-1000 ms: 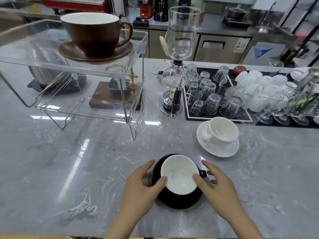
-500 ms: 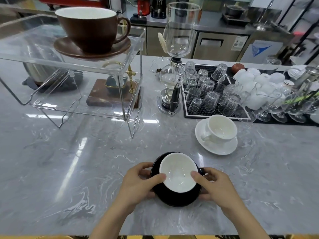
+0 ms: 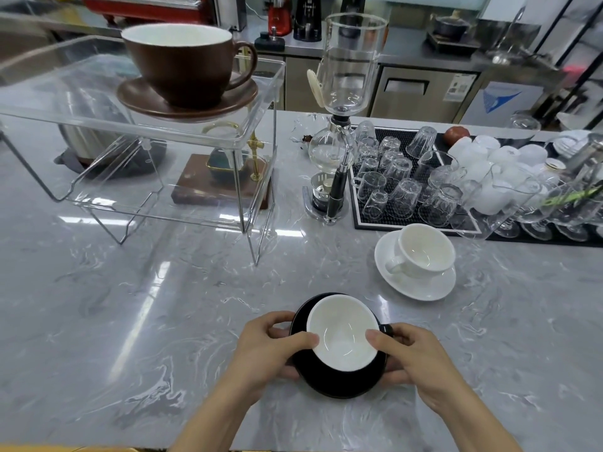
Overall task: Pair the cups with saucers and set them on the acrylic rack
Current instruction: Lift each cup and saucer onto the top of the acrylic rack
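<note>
Close to the table's near edge, both hands grip a black saucer carrying a white-lined black cup. The left hand and right hand close on opposite rims, thumbs on the cup's lip. Its handle points right. Bare marble lies open ahead toward the acrylic rack, far left, which holds a brown cup on its saucer.
</note>
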Available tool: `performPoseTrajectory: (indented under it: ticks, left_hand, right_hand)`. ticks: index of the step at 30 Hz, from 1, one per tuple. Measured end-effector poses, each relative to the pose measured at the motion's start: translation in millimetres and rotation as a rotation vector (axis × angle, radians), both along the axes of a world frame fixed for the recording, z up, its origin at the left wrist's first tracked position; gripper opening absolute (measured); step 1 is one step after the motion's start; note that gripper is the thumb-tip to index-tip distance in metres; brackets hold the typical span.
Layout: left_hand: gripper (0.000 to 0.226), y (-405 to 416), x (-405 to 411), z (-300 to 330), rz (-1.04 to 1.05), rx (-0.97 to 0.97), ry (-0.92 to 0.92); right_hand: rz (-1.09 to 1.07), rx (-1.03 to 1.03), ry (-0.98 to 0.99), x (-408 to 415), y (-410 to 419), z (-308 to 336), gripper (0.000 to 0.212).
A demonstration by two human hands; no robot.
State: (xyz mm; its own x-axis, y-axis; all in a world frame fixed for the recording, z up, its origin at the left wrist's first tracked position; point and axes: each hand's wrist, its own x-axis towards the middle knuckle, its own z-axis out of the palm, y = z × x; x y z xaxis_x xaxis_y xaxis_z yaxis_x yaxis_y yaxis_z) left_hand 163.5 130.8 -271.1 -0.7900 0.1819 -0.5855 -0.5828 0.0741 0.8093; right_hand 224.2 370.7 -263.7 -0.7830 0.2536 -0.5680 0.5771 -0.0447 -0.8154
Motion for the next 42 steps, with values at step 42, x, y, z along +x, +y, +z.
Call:
performPoseTrajectory:
  ticks: [42]
  left_hand:
    - [0.062,-42.8,28.2,194.2,0.508,0.100,0.638]
  right_hand:
    - [0.450,-0.030,0.716,-85.3,-50.7,192.5,0.036]
